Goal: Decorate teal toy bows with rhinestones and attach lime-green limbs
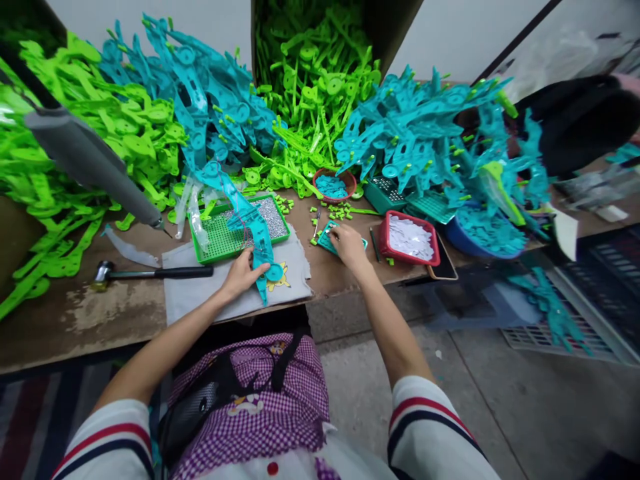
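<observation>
My left hand [242, 272] grips a long teal plastic part [261, 241] by its lower end, thumb on top. The part slants over a green tray [216, 235] of small metal pieces and a grey cloth [190, 300] with a yellow print. At the centre, my right hand [346, 244] reaches down to a small teal tray [327, 235], its fingers pinched together at the contents; anything between the fingertips is too small to make out. Small green pegs [341, 211] lie scattered just behind that hand.
A hammer [160, 273] lies at the left, below a hanging grey electric screwdriver [95, 163]. Heaps of green parts [135, 143] and teal parts [405, 137] line the back. Rightward stand a red basket [384, 243] of white pieces and a blue bowl [457, 243].
</observation>
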{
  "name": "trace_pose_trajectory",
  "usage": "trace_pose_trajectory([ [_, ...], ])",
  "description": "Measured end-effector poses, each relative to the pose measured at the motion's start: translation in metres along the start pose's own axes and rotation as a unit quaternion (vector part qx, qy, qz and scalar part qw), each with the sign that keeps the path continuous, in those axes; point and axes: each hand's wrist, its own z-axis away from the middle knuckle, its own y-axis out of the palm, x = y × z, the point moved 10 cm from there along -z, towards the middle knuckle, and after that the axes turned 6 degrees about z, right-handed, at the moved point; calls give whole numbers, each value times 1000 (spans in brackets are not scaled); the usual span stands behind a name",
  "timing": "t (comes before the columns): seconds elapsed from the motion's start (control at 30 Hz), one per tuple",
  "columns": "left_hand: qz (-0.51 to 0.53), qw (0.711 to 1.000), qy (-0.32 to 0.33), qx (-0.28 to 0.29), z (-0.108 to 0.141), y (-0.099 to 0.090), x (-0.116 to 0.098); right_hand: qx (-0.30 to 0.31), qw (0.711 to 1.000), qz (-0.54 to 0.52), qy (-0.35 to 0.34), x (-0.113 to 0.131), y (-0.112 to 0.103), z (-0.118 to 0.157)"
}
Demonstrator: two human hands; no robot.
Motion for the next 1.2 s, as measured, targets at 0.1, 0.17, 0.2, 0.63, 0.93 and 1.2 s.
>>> trace_pose_trajectory([
  [0.1, 8, 1000, 0, -7, 0, -1, 1, 32, 999, 42, -2, -3, 1, -1],
  [0.17, 10, 1000, -3, -5, 0, 0, 2, 36, 998, 44, -9, 0, -3, 0],
  [0.2, 12, 1000, -5, -2, -1, 1, 3, 28, 999, 36, -12, 4, -8, 1],
  [0.63, -28, 999, 14, 5, -3, 3, 2, -56, 970, -49, -233, 181, -10, 16],
  [0.93, 27, 1000, 5, 6, -1, 4, 1, -65, 957, -207, -193, 148, -19, 26],
  [1.2, -10, 999, 30, 22, -6, 4, 7, -117, 955, -171, -214, 164, -6, 19],
])
